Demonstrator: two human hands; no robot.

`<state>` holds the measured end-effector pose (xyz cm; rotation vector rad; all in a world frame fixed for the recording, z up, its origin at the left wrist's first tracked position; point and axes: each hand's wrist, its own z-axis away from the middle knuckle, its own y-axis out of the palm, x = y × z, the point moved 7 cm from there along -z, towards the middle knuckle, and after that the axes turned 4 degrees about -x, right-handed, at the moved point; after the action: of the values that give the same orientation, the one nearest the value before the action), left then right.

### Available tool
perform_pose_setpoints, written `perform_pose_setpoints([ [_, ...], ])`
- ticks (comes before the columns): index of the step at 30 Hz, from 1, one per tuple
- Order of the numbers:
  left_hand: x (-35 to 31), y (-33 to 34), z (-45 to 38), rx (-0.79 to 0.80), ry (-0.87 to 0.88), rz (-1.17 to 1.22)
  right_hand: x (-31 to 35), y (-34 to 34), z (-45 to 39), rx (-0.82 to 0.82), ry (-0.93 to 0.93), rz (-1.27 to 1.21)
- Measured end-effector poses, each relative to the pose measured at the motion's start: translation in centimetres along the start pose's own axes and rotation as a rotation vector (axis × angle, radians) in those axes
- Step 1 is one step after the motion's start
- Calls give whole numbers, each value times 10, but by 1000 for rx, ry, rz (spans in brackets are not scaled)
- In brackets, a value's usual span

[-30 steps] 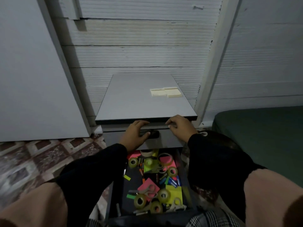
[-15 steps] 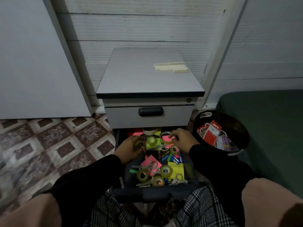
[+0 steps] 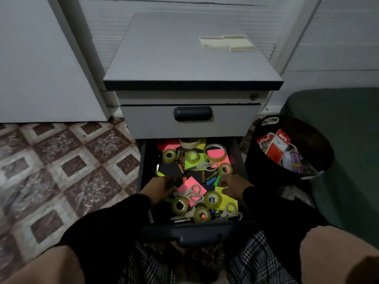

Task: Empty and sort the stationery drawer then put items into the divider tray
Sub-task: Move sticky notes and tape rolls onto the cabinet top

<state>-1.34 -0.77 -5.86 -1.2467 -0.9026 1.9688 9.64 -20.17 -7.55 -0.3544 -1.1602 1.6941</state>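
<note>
Both hands (left hand (image 3: 161,186), right hand (image 3: 232,185)) among glossy tape rolls (image 3: 180,205) in drawer (image 3: 190,232)

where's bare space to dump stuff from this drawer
The cabinet top is bare left of and in front of the pale note pads. The tiled floor left of the drawer is open. The drawer is packed, and the black bin on the right holds packets.
</note>
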Motion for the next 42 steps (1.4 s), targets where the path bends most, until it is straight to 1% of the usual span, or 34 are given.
perform_pose_setpoints([
  [2, 8, 8, -10, 11, -45, 16, -4, 10, -7, 62, 6, 36],
  [5, 16, 25, -19, 94, -63, -25, -10, 22, -15, 151, 25, 75],
  [8, 22, 37, -28, 150, -62, -28, -11, 26, -27, 142, 44, 40],
  [13, 16, 47, -35, 198, -28, 8, 7, 32, -35, 93, 9, -43],
  [15, 16, 48, -39, 174, -58, 52, 10, 35, -37, 102, 12, -75],
  [19, 22, 49, -46, 129, -166, 215, 18, 39, -35, 146, 14, -159],
  [22, 21, 52, -44, 166, -230, 422, 24, 41, -34, 195, 24, -233],
  [23, 19, 53, -44, 182, -238, 452, 25, 42, -34, 208, 26, -258],
  [25, 19, 54, -44, 180, -239, 353, 26, 43, -34, 234, 22, -301],
  [28, 18, 48, -44, 126, -215, 179, 28, 37, -32, 238, 10, -343],
  [30, 22, 46, -45, 99, -208, 138, 21, 31, -32, 179, 34, -305],
  [32, 26, 41, -45, 62, -213, 115, 11, 26, -33, 123, 67, -144],
  [34, 31, 35, -47, 19, -226, 119, 2, 25, -32, 118, 106, 36],
  [36, 32, 29, -49, -20, -223, 106, 0, 26, -29, 137, 114, 165],
  [39, 34, 22, -50, -62, -238, 99, -3, 28, -29, 132, 166, 213],
  [42, 37, 17, -50, -96, -258, 140, -7, 29, -32, 158, 156, 203],
])
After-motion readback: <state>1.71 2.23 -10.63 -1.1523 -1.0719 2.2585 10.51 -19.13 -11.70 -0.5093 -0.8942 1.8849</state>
